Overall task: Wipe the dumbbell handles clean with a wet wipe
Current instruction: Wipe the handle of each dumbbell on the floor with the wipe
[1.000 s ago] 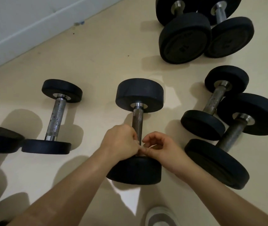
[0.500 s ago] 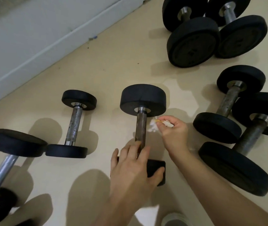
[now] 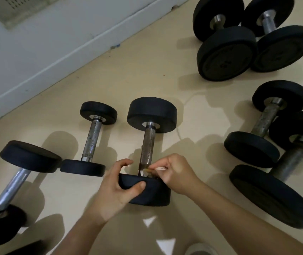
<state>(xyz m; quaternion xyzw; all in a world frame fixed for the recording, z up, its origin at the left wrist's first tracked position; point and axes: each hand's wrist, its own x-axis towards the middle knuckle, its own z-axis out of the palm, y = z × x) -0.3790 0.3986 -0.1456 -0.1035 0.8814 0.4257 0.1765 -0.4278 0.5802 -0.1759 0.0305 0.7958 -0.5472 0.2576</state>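
Observation:
A black dumbbell (image 3: 151, 115) lies on the floor in the middle, its rusty brown handle (image 3: 147, 148) running toward me. My left hand (image 3: 117, 186) grips the near weight (image 3: 152, 192), thumb on its face and fingers over the rim. My right hand (image 3: 176, 172) pinches a small wet wipe (image 3: 160, 168), stained yellowish, against the near end of the handle just above that weight. Most of the wipe is hidden in my fingers.
A smaller dumbbell (image 3: 93, 138) with a pitted handle lies just left. A chrome-handled dumbbell (image 3: 12, 184) is at far left. Two dumbbells (image 3: 264, 126) lie at right and two big ones (image 3: 239, 43) at the back right. A white wall base (image 3: 54, 52) runs along the upper left.
My left hand has moved from resting over the handle's near end to gripping the near weight. My right hand has brought the wipe down from beside the handle's far part to its near end.

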